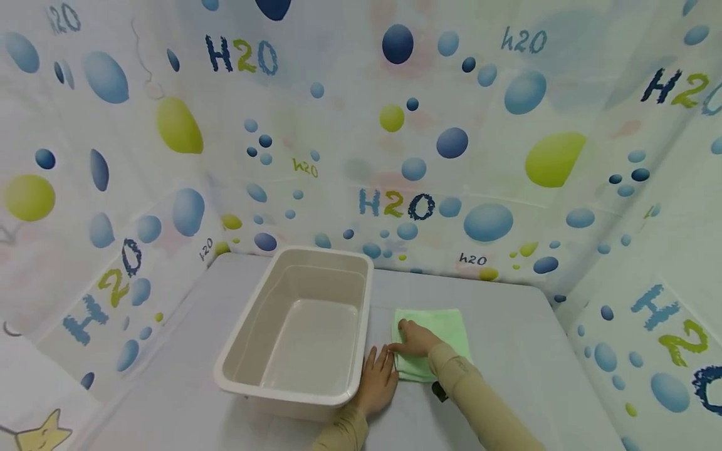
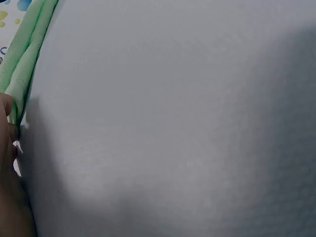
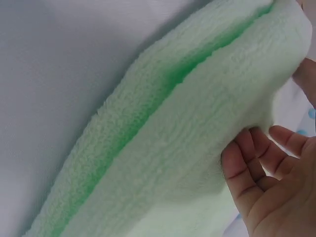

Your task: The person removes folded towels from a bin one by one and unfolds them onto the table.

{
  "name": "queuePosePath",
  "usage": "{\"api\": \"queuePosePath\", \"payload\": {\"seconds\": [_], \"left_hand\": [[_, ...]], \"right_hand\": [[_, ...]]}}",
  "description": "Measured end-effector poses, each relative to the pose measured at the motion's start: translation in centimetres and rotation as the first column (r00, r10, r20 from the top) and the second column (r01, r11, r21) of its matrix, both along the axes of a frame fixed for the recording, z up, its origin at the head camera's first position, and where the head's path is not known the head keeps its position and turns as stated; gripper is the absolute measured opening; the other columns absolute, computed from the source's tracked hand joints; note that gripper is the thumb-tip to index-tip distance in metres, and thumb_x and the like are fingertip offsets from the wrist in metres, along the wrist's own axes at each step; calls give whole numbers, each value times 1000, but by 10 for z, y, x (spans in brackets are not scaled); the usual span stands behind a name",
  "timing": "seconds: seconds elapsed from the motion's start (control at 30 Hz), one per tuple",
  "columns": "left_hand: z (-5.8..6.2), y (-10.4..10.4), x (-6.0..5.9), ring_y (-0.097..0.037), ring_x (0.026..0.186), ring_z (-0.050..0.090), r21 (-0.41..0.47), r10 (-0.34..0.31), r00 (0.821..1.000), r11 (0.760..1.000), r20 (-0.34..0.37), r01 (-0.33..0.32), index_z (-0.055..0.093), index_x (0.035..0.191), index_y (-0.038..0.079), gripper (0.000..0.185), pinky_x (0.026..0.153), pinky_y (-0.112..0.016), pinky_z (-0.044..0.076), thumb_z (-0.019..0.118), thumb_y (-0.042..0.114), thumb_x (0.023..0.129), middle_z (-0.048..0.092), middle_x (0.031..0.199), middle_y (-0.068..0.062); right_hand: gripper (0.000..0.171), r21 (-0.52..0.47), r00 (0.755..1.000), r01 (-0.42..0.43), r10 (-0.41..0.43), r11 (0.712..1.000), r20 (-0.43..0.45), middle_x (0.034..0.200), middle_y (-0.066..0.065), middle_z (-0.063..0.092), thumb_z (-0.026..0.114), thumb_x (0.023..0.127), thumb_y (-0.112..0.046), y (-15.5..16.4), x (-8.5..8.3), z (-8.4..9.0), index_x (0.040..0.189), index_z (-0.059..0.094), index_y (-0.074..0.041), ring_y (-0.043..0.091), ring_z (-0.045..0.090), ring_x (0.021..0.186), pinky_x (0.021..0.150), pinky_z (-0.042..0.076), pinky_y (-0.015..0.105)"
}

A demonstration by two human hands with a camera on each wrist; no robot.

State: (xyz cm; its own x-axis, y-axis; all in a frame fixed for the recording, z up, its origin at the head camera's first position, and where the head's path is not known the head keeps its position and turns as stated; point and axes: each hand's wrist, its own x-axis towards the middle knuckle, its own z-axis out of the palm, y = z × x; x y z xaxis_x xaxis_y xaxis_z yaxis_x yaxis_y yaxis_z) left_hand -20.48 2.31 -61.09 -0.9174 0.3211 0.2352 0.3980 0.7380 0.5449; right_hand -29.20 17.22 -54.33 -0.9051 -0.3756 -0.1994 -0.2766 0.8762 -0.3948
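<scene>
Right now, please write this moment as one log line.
left hand: flat on table | right hand: on folded light-green fleece cloth | beige plastic tub: beside cloth

Your folded green cloth (image 1: 431,341) is lying flat on the table, pale mint, fleecy, doubled into several layers. Its near left edge is sitting under your right-hand fingertips (image 1: 402,326), and the fingertips of your left hand (image 1: 385,358) are resting just beside that same edge. In the right wrist view the cloth (image 3: 187,143) is showing stacked plush layers with a darker green fold line between them, beside your curled fingers (image 3: 247,170).
</scene>
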Motion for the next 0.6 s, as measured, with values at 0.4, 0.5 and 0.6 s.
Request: {"api": "queuePosePath", "payload": {"seconds": [0.4,0.5,0.6], "left_hand": [[24,-2,7,-46,133,32,-13,-5,999,1000,-34,4,46,131,-9,51,107,-54,25,41,27,96,44,140,-24],[23,-3,9,-46,131,35,-30,-3,998,1000,-66,2,47,130,-10,52,106,-52,27,44,27,94,46,138,-25],[21,-3,11,-46,129,38,-37,6,996,999,-86,-10,48,128,-10,52,104,-54,29,47,27,93,47,137,-24]], "right_hand": [[71,95,1000,24,-24,995,-2,121,30,53,70,75,-27,-19,13,32,131,40,5,40,59,102,87,50,48],[71,106,999,40,-41,994,8,124,30,51,68,77,-28,-21,16,29,134,38,3,41,58,104,88,49,49],[77,137,997,61,-65,989,28,128,28,48,70,75,-34,-24,19,24,137,37,-2,41,58,104,87,50,49]]}}
